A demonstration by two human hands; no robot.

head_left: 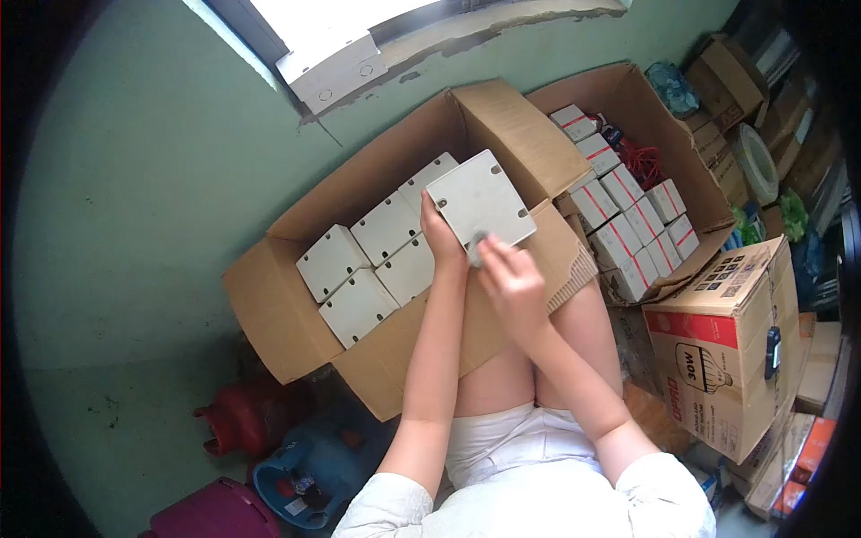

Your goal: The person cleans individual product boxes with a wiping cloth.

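My left hand (438, 235) is wrapped round the left side of a white square junction box (484, 199), holding it tilted with its lid facing me. Dark screw slots show near the lid's corners. My right hand (513, 282), a little blurred, pinches a small grey wad (476, 248), perhaps a cloth or sponge, against the box's lower edge. Below and to the left, several similar white boxes (357, 307) lie in an open cardboard carton (285, 354).
Right of it, a second carton (700, 170) holds small white boxes with red stripes (619, 238) and red wire (641, 163). A bulb carton (700, 359) stands at my right. Red (256, 414) and blue (314, 462) gas cylinders are lower left. Another white box (332, 76) rests on the windowsill.
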